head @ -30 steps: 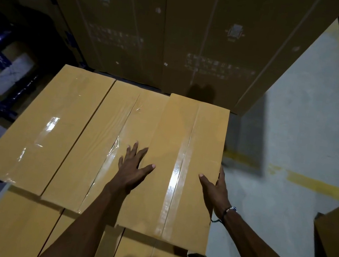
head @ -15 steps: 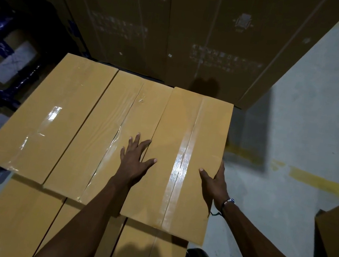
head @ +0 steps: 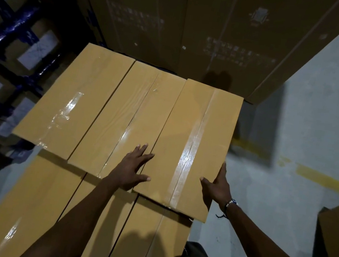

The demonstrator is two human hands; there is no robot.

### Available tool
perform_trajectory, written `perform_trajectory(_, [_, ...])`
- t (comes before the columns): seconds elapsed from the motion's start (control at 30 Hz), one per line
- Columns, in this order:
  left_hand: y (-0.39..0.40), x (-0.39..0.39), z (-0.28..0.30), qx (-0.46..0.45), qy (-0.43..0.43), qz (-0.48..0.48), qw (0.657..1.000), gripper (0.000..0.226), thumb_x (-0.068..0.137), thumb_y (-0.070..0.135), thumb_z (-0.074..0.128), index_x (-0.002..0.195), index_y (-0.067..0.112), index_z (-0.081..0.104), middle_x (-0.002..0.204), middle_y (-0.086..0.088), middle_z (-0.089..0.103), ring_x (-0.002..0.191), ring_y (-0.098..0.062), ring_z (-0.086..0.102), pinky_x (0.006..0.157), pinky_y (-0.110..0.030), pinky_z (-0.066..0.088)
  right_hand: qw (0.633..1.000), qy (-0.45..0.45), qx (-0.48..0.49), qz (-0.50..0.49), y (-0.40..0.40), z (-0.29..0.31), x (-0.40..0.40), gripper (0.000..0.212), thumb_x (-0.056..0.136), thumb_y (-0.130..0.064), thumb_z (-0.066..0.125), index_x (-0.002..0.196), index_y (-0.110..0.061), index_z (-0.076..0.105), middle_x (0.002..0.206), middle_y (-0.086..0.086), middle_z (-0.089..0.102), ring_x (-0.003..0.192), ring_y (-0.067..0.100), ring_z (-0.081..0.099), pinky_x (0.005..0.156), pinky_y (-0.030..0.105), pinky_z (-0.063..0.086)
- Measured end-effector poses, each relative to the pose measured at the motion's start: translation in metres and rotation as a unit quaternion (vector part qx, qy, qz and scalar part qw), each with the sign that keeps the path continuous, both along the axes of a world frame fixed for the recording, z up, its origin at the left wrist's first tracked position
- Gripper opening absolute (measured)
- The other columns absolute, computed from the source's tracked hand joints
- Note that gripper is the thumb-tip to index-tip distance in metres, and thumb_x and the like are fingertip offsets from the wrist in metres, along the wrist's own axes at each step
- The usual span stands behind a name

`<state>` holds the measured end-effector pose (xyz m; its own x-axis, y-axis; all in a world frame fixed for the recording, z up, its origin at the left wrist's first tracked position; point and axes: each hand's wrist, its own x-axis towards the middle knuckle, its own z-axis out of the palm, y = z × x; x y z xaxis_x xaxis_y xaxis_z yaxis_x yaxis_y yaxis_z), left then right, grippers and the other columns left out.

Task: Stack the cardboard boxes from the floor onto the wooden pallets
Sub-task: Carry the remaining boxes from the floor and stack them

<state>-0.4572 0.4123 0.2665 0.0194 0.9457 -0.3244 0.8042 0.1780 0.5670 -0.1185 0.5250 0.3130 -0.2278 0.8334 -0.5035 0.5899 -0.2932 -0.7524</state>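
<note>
While the left hand [head: 130, 170] lies flat with fingers spread, its palm straddling the seam between two cartons and its thumb stretched onto the rightmost cardboard box [head: 192, 145], the right hand [head: 217, 185] clasps that box's right edge, fingers running along the side and thumb hooked over the top. This box is long, flat and tan, with a glossy strip of clear tape down its centre seam; it sits at the right end of an upper row, touching the middle box [head: 130, 118], which lies just beside the left box [head: 73, 100]. All three rest on a lower layer of boxes [head: 43, 202] of similar shape. At the far side stand tall dark cartons [head: 201, 27] with faint print. Right of the stack is grey concrete floor [head: 308, 118] with a yellow line [head: 330, 180].
</note>
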Motion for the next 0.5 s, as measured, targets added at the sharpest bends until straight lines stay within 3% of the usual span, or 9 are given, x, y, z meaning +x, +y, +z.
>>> perform_trajectory(0.13, [-0.032, -0.006, 0.009, -0.032, 0.005, -0.055, 0.998, 0.132, 0.056, 0.083, 0.08, 0.164, 0.038, 0.019, 0.172, 0.01, -0.015, 0.158, -0.023, -0.014, 0.123, -0.056, 0.008, 1.0, -0.011, -0.014, 0.02, -0.025, 0.007, 0.006, 0.098, 0.088, -0.023, 0.081, 0.157, -0.027, 0.011, 0.144, 0.007, 0.054, 0.129, 0.034, 0.055, 0.106, 0.057, 0.049])
perform_trajectory(0.2, [-0.04, -0.007, 0.011, -0.051, 0.016, -0.073, 0.996, 0.14, 0.052, 0.068, 0.091, 0.165, 0.037, 0.014, 0.171, 0.011, -0.018, 0.157, -0.023, -0.017, 0.122, -0.05, 0.004, 0.999, -0.009, -0.021, 0.026, -0.032, 0.009, 0.008, 0.1, 0.089, -0.025, 0.08, 0.158, -0.028, 0.007, 0.144, 0.007, 0.053, 0.129, 0.034, 0.055, 0.105, 0.056, 0.049])
perform_trajectory(0.33, [-0.048, -0.002, 0.01, -0.029, 0.073, -0.077, 0.994, 0.134, 0.062, 0.032, 0.097, 0.165, 0.036, 0.011, 0.17, 0.013, -0.021, 0.158, -0.024, -0.014, 0.124, -0.052, 0.015, 0.999, -0.008, -0.02, 0.032, -0.035, 0.01, 0.01, 0.106, 0.083, -0.038, 0.078, 0.158, -0.03, 0.004, 0.144, 0.006, 0.053, 0.128, 0.034, 0.056, 0.104, 0.058, 0.05])
perform_trajectory(0.5, [-0.05, -0.002, 0.008, 0.001, 0.089, -0.104, 0.991, 0.124, 0.072, 0.025, 0.092, 0.165, 0.03, 0.009, 0.172, 0.011, -0.012, 0.159, -0.027, -0.011, 0.124, -0.06, 0.022, 0.999, -0.014, -0.011, 0.04, -0.036, 0.01, 0.008, 0.106, 0.087, -0.033, 0.079, 0.159, -0.03, 0.001, 0.144, 0.005, 0.052, 0.127, 0.035, 0.056, 0.102, 0.058, 0.051])
